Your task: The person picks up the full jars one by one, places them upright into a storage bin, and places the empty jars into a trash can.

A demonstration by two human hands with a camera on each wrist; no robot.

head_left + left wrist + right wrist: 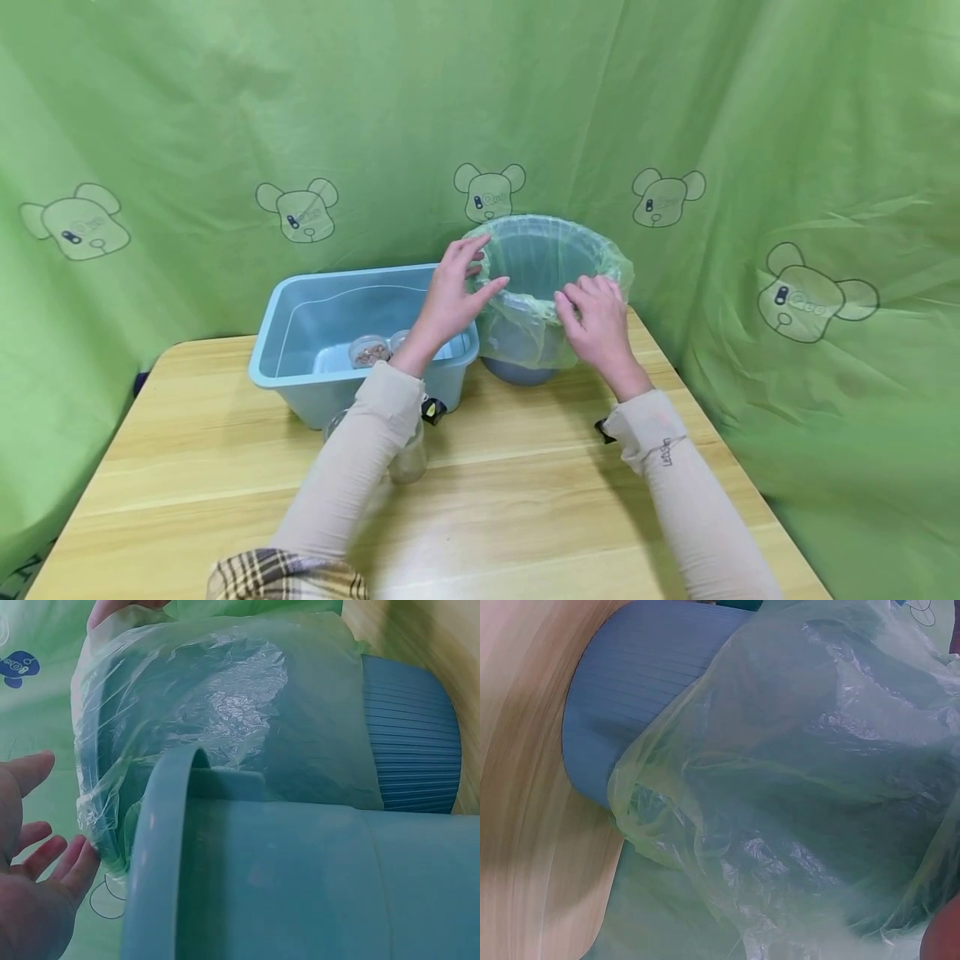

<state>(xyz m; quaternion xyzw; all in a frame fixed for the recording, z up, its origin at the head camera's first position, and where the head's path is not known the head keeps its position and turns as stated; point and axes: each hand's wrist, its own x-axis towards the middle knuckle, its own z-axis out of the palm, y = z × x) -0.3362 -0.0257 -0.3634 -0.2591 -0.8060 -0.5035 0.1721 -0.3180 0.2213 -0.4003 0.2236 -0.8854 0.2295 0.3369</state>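
A thin green trash bag [525, 337] lines a round blue trash bin [517, 372], its top folded down over the rim and its loose edge hanging around the outside. At the rim's left side, my left hand [453, 292] has its thumb spread away from the fingers. In the left wrist view, the fingertips of that left hand [37, 892] touch the bag at the rim. My right hand [600, 321] pinches the bag over the front right of the rim with curled fingers. Only a bit of the right hand [941, 937] shows in the right wrist view.
Left of the bin stands a light blue tub [300, 382], its rim close to the bag. Inside it lie clear containers, one jar [370, 353] with brown bits. A clear jar [408, 462] stands on the wooden table [487, 517], partly behind my left sleeve. A green curtain [390, 100] hangs behind.
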